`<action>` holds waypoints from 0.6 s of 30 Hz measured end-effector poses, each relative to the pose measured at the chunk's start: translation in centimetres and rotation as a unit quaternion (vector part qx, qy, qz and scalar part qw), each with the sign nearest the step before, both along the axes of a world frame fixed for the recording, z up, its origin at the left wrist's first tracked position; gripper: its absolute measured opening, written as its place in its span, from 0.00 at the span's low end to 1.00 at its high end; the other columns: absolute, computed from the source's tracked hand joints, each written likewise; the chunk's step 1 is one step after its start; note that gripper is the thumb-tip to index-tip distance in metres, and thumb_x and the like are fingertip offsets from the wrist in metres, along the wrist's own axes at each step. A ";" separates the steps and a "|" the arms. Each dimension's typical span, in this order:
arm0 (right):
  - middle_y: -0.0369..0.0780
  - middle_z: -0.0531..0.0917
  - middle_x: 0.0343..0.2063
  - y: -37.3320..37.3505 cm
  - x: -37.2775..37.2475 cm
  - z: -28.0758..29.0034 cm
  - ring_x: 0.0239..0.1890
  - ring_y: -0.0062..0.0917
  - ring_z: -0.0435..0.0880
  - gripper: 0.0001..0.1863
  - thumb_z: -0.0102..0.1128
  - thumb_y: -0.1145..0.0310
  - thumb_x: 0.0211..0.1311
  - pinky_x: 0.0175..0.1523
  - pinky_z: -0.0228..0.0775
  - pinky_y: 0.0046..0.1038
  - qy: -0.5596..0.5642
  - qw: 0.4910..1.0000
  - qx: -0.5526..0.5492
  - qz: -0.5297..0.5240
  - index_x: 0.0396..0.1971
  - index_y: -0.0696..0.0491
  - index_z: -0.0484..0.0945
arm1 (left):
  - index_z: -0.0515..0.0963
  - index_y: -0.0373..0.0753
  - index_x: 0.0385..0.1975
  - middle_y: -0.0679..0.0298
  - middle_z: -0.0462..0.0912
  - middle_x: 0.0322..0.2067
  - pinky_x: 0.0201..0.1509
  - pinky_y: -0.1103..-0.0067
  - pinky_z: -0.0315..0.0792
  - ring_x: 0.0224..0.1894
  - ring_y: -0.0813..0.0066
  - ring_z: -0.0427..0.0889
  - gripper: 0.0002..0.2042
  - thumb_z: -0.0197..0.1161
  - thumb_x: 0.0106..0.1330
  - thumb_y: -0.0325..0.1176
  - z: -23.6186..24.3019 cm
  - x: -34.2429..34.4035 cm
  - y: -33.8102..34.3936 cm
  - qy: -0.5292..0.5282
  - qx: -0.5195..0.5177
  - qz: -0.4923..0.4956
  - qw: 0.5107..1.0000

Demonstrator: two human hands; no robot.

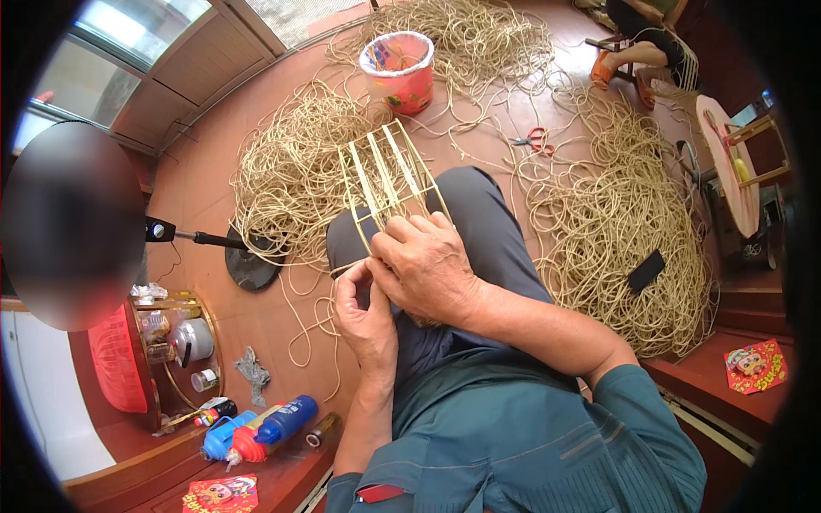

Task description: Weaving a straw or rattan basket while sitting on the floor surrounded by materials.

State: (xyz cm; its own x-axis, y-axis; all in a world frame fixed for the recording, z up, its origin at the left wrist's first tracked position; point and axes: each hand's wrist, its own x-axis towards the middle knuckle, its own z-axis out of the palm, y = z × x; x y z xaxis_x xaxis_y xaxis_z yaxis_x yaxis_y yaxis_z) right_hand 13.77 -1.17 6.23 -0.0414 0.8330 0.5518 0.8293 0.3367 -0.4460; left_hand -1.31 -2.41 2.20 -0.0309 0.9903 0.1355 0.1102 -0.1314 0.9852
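A pale, open slatted frame (376,167) lies over my lap, its far end toward the bucket. My right hand (432,269) bends over the frame's near end, fingers closed on it and covering that corner. Close against it, my left hand (366,325) pinches thumb to forefinger on a straw-coloured cord (342,269), which trails down past my left knee. The fingertips of both hands meet, so the exact spot where cord and frame touch is hidden.
Heaps of cord cover the floor to the left (291,162) and right (616,231). A red bucket (398,77) and red-handled scissors (537,141) lie ahead. A black phone-like slab (646,269) rests on cord. Flasks (286,419) stand at lower left. Another person's leg (637,56) shows far right.
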 end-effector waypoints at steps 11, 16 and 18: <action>0.41 0.82 0.32 0.1 0.2 0.7 0.38 0.37 0.86 0.08 0.67 0.64 0.65 0.47 0.72 0.41 -0.007 0.999 -0.035 0.024 0.33 0.51 0.80 | 0.84 0.29 0.55 0.63 0.89 0.47 0.56 0.83 0.79 0.47 0.82 0.85 0.10 0.67 0.78 0.25 1.6 0.1 0.3 -0.158 -0.133 -0.027 0.978; 0.43 0.81 0.34 0.3 0.3 0.7 0.36 0.41 0.84 0.11 0.68 0.60 0.69 0.45 0.72 0.43 -0.002 0.997 -0.063 0.036 0.35 0.51 0.79 | 0.84 0.29 0.54 0.64 0.89 0.46 0.55 0.84 0.79 0.46 0.83 0.85 0.09 0.66 0.79 0.24 1.3 0.3 0.0 -0.185 -0.143 -0.016 0.972; 0.43 0.81 0.34 0.4 0.4 0.8 0.37 0.41 0.84 0.11 0.68 0.60 0.69 0.46 0.72 0.43 -0.007 0.997 -0.054 0.046 0.36 0.51 0.79 | 0.85 0.30 0.54 0.64 0.89 0.46 0.55 0.84 0.78 0.47 0.83 0.84 0.09 0.66 0.79 0.24 1.2 0.4 -0.1 -0.189 -0.158 -0.010 0.969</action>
State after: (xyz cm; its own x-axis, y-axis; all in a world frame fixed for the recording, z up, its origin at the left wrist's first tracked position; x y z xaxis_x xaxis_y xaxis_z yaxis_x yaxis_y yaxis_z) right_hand 14.12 -0.81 7.05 -0.1269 0.8799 0.4580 0.8033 0.3620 -0.4729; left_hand -0.91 -2.46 3.42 0.0007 0.9815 -0.1913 -0.2657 0.1846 0.9462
